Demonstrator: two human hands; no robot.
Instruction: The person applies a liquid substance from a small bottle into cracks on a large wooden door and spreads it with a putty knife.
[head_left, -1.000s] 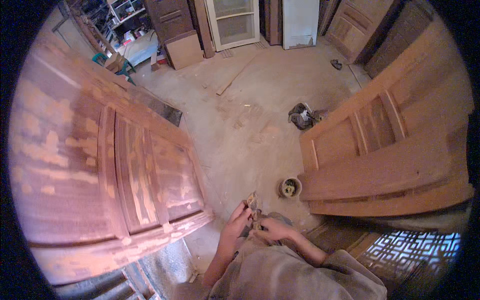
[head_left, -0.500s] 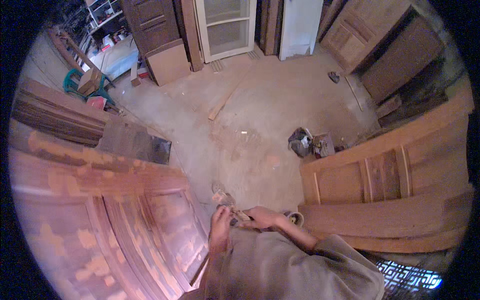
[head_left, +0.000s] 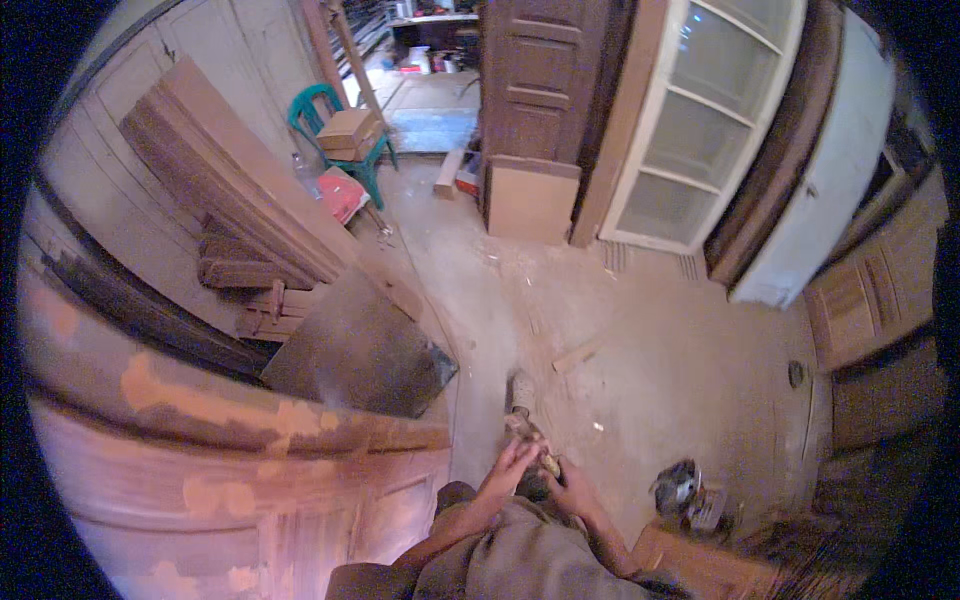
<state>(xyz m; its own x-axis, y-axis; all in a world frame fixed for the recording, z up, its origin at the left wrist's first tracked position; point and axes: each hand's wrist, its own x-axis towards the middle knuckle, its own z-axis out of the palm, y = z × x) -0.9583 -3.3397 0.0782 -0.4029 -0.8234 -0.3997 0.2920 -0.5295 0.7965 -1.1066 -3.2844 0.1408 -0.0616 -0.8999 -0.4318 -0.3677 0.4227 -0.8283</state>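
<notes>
In front of my body, low in the head view, my hands come close together. My left hand point(head_left: 510, 468) is closed at a small brownish object point(head_left: 526, 430) whose kind is too blurred to tell. My right hand point(head_left: 572, 490) is closed around a slim, pale yellowish piece point(head_left: 552, 465), perhaps a handle, running up toward that object. To the left leans a reddish-brown wooden panel door point(head_left: 330, 500) with orange filler patches. A shoe point(head_left: 522, 390) shows just beyond my hands.
A dark board point(head_left: 350, 340) and wooden planks point(head_left: 230, 170) lean at the left. Boxes point(head_left: 347, 132) sit on a green chair point(head_left: 365, 170). A white glazed door point(head_left: 690, 130) stands at the back. A wood strip point(head_left: 580, 355) and a dark bag point(head_left: 677, 488) lie on the dusty floor.
My view has swung left, so the chair and back doors sit nearer the middle. My hands remain together on the objects, and a shoe shows farther forward.
</notes>
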